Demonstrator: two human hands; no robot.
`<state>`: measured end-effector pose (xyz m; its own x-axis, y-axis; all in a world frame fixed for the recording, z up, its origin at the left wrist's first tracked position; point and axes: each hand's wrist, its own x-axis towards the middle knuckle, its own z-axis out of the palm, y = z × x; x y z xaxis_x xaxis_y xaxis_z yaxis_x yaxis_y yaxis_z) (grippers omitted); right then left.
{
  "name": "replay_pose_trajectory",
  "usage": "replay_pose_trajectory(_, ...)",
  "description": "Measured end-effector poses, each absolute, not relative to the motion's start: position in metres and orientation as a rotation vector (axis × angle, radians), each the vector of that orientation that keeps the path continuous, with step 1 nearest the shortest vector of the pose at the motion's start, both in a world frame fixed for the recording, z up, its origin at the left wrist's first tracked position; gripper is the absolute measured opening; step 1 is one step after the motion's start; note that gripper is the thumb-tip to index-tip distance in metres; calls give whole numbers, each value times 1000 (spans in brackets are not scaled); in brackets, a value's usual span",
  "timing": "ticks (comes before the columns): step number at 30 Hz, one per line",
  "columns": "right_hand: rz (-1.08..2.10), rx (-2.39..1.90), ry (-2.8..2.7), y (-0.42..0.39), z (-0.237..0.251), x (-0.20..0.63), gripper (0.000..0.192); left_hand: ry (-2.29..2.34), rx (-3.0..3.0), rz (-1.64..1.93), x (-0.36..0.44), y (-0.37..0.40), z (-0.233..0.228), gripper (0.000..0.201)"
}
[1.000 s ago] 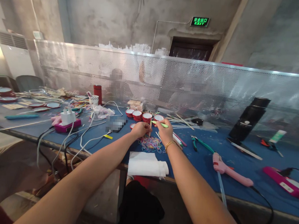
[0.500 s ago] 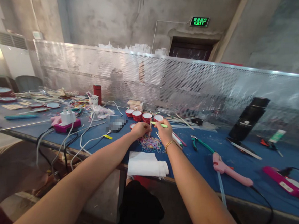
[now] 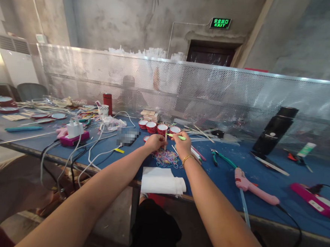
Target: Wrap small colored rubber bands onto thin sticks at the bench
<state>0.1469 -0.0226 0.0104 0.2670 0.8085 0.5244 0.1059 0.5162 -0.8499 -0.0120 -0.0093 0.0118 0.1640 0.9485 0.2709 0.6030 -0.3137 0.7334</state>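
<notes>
My left hand (image 3: 154,143) pinches a flat wooden stick (image 3: 165,143) and holds it upright. In my right hand (image 3: 182,144) is a light green marker (image 3: 178,137), its tip at the stick's upper part; whether it touches I cannot tell. Below both hands lies a loose heap of coloured rubber bands (image 3: 166,159). Just beyond them stand several small red drums with white tops (image 3: 162,128). A folded white cloth (image 3: 163,181) lies at the table's front edge, nearer to me than the bands.
On the right lie pliers (image 3: 224,157), a pink glue gun (image 3: 255,190) and a magenta power strip (image 3: 316,201); a black bottle (image 3: 275,131) stands behind. Left are a phone (image 3: 128,137), white cables and another power strip (image 3: 73,136). A perforated metal screen (image 3: 212,93) closes the back.
</notes>
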Motion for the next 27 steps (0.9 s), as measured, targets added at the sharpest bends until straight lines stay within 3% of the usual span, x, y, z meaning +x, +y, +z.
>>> replay_pose_trajectory(18, 602, -906, -1242, -23, 10, 145, 18, 1432, 1978, 994, -14, 1, 4, 25)
replay_pose_trajectory(27, 590, -950, -1213, -22, 10, 147, 17, 1421, 1982, 1006, -14, 0, 5, 20)
